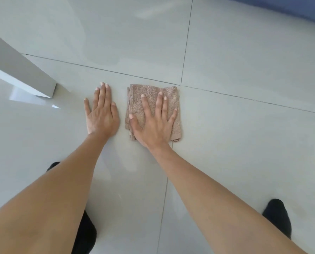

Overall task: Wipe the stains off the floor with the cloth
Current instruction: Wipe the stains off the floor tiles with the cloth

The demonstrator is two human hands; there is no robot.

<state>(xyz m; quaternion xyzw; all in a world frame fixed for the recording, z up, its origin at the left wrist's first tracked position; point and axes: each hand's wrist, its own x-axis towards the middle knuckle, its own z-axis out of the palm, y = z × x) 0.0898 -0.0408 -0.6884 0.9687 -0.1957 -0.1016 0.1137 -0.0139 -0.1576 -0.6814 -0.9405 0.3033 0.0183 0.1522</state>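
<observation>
A folded brown cloth (171, 96) lies flat on the pale glossy floor tiles (244, 143), beside the crossing of two grout lines. My right hand (153, 123) presses flat on top of the cloth with its fingers spread. My left hand (102, 112) rests palm down on the bare tile just left of the cloth, fingers close together, holding nothing. No stain stands out on the tiles around the cloth.
A white furniture leg (24, 70) meets the floor at the left, close to my left hand. A blue surface (299, 8) fills the top right corner. Dark-clothed knees or feet (279, 215) show at the bottom, behind my arms.
</observation>
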